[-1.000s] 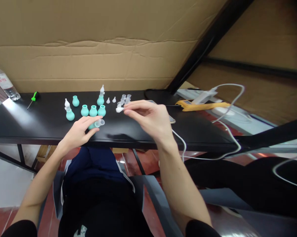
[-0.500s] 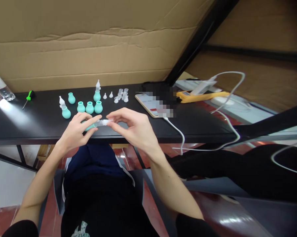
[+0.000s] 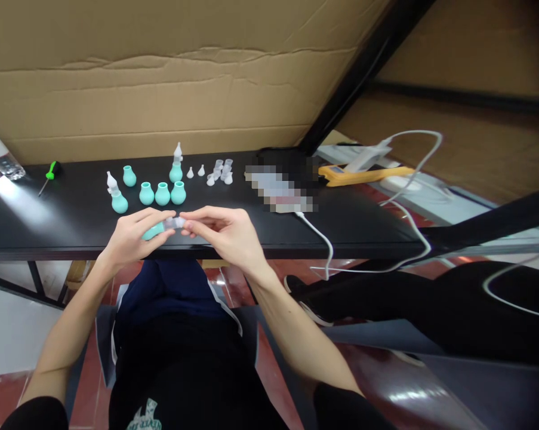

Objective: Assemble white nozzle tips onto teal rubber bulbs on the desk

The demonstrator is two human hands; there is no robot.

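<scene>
My left hand (image 3: 132,236) is closed around a teal nasal aspirator bulb (image 3: 153,231), which lies sideways with a clear connector (image 3: 169,224) at its neck. At the connector's far end, the fingers of my right hand (image 3: 222,233) pinch a white nozzle tip (image 3: 180,221), mostly covered by them. Behind my hands stand several open teal bulbs (image 3: 162,194). Two aspirators with tips fitted are on the table too, one upright (image 3: 176,170) and one leaning (image 3: 119,200). Loose white tips (image 3: 201,171) and clear connectors (image 3: 218,167) lie to the right of them.
On the black table (image 3: 72,230) are a green-handled screwdriver (image 3: 51,172) and a water bottle (image 3: 3,158) at left. A phone (image 3: 273,185) with a white cable (image 3: 323,239) is at right, near a yellow tool (image 3: 345,176). Cardboard (image 3: 162,107) walls the back. Another person's dark-clothed leg (image 3: 385,292) is at right.
My right hand has moved left and slightly down, closer to my left hand, with the tip. The bulb has shifted slightly left in my left hand.
</scene>
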